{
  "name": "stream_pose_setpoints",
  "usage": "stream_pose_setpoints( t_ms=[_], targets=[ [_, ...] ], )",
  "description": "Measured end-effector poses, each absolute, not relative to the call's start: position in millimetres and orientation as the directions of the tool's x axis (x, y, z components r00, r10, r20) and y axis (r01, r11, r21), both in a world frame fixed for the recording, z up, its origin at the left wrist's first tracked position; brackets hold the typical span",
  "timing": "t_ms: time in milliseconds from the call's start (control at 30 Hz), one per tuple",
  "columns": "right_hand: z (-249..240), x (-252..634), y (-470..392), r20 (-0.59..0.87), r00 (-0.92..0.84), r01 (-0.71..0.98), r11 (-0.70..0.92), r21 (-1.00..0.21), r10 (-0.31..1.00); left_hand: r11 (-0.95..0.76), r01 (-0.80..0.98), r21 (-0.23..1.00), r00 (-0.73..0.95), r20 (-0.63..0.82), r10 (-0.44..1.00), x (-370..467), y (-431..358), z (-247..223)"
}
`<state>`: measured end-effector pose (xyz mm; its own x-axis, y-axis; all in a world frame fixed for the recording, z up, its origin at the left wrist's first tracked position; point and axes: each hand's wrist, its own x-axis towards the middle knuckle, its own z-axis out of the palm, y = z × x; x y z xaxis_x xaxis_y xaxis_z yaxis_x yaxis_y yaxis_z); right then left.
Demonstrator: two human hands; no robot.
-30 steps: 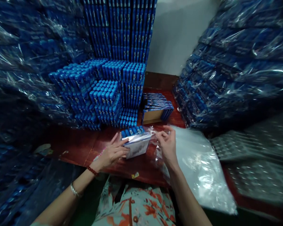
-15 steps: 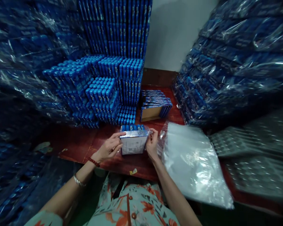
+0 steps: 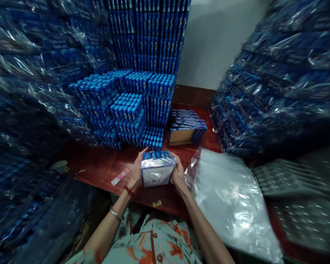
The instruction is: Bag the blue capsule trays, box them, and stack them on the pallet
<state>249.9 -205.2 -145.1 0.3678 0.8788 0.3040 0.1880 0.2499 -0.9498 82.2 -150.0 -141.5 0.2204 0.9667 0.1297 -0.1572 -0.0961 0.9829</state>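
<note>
Between my two hands is a clear-bagged box (image 3: pixel 158 176) with a white printed face toward me and blue rounded pieces along its far top edge. Shiny film wraps over it. My left hand (image 3: pixel 138 169) is closed on its left side, the fingers partly hidden behind it. On the right side my right hand (image 3: pixel 178 172) grips the box and the film, its fingertips partly out of sight. A pile of clear plastic bags (image 3: pixel 225 194) lies just right of my right hand.
Blue bottle-like pieces (image 3: pixel 126 110) stand in tall stacks behind. Printed open boxes (image 3: pixel 183 136) lie nested on the red table (image 3: pixel 99 167). Film-wrapped blue stacks (image 3: pixel 264 84) rise at right and left. Clear moulded trays (image 3: pixel 299 190) are at far right. A pink-and-white strip (image 3: pixel 120 176) lies at left.
My left hand has shifted from the box's near top edge to its left side. The film now lies over the blue pieces. The camera view has turned slightly left.
</note>
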Motion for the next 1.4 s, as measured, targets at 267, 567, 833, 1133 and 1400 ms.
stream_pose_setpoints(
  t_ms=[267,567,833,1133,1400],
  targets=[
    [-128,226,-184,0.129,0.505,-0.145,0.231,-0.962,0.854,-0.167,-0.194,0.967,0.363,0.229,0.903,70,-131,-117],
    [-163,214,-255,0.4,0.441,0.237,0.326,-0.915,0.803,-0.25,0.043,0.967,0.312,0.224,0.923,47,-192,-147],
    [-201,220,-250,0.382,0.39,0.423,0.205,-0.882,0.838,-0.063,-0.082,0.995,-0.185,0.047,0.982,24,-191,-174],
    [-201,208,-243,-0.079,0.282,0.02,-0.088,-0.996,0.956,0.325,-0.098,0.941,-0.371,-0.338,0.865,-35,-261,-195],
    [-190,150,-229,-0.206,-0.186,-0.044,-0.217,-0.975,0.961,0.413,-0.494,0.765,-0.098,-0.521,0.848,-16,-287,-171]
  ],
)
